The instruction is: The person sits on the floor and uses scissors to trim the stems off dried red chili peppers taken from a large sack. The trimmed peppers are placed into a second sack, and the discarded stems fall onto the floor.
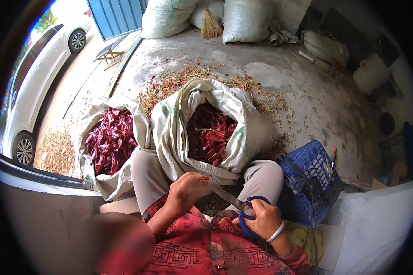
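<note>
My left hand [182,193] is closed with its fingertips pinched beside the blurred tips of the scissor blades, a small reddish bit showing there, too indistinct to name. My right hand [262,218] grips blue-handled scissors [235,201], blades pointing up-left toward my left hand. Beyond my hands, between and over my knees, a white woven sack [167,133] with a rolled rim holds dark red dried chilies [206,137]. A second open sack [142,133] at its left holds brighter red dried chilies [110,137].
A blue plastic crate [307,172] with tools sits right of my knee. Chili stems and debris [183,73] litter the floor. Full sacks [245,23], a straw broom [210,25] and a small folding stool [106,54] stand farther back. A white car [46,78] is at the left.
</note>
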The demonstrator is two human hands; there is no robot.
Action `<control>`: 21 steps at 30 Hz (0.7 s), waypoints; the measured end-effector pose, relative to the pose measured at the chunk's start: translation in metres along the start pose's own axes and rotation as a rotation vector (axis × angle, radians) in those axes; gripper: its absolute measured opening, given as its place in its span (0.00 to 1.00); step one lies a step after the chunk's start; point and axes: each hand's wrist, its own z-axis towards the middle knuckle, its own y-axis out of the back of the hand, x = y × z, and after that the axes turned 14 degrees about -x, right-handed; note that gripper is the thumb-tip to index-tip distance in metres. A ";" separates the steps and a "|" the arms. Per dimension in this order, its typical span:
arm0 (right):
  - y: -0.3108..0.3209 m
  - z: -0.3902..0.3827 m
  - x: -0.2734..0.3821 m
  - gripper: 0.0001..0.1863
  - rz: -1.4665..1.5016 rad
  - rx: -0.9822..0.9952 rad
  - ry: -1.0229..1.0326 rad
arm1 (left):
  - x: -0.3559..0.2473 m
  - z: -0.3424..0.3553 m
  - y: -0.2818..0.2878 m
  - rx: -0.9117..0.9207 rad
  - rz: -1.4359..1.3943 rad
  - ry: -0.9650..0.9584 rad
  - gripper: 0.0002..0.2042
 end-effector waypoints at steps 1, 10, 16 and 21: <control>0.001 0.002 0.002 0.30 -0.005 0.014 -0.005 | 0.000 0.000 0.000 0.003 -0.001 0.004 0.12; 0.002 0.000 0.000 0.30 -0.151 0.022 0.041 | -0.001 0.003 0.001 0.033 0.091 -0.165 0.11; 0.009 0.009 0.008 0.30 -0.206 0.071 0.055 | 0.001 -0.001 0.000 0.041 0.119 -0.156 0.09; -0.002 0.007 0.007 0.30 -0.205 0.023 0.054 | -0.002 -0.004 -0.007 -0.038 0.091 -0.041 0.07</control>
